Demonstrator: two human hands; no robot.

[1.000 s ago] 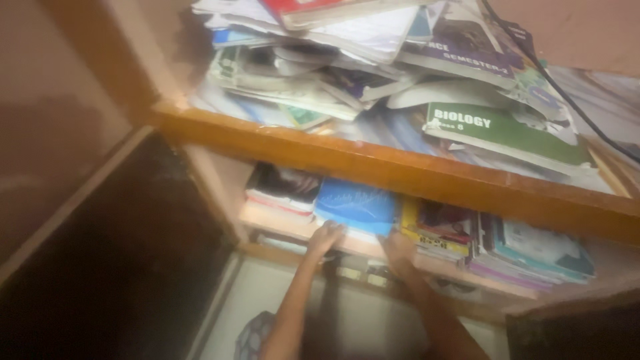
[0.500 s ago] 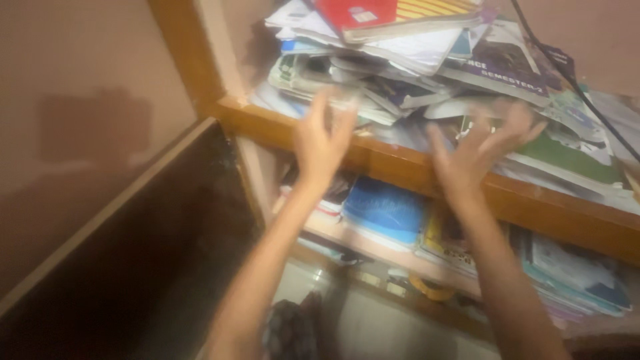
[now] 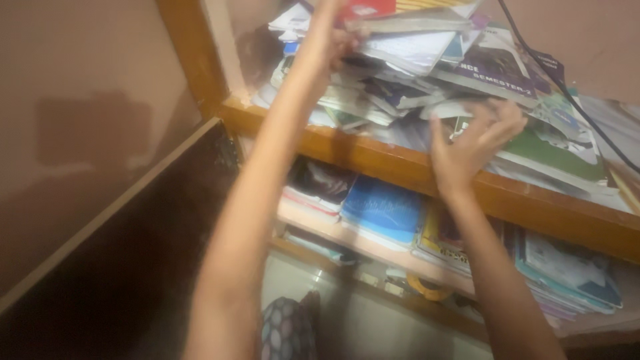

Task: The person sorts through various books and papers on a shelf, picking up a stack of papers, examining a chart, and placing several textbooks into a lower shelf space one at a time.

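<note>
A messy pile of books and notebooks [image 3: 427, 67] fills the upper wooden shelf [image 3: 547, 203]. My left hand [image 3: 330, 40] reaches up into the pile's left side and touches the books under a red-covered book [image 3: 363, 8]; whether it grips anything is hidden by blur. My right hand [image 3: 470, 143] is at the shelf's front edge with fingers spread, touching a white book beside a green-covered book [image 3: 567, 157]. A purple book [image 3: 493, 67] lies above it.
The lower shelf holds stacks: a dark book [image 3: 320, 183], a blue book [image 3: 383, 207], a yellow-edged one [image 3: 437, 240] and teal ones [image 3: 567, 267]. A dark wooden panel [image 3: 127, 267] stands at the left. A black cable [image 3: 573, 87] crosses the pile's right side. Patterned cloth [image 3: 287, 330] shows below.
Both hands rose from the lower shelf's blue book to the upper pile. The left hand has gone higher into the pile; the right has settled on the books at the shelf edge.
</note>
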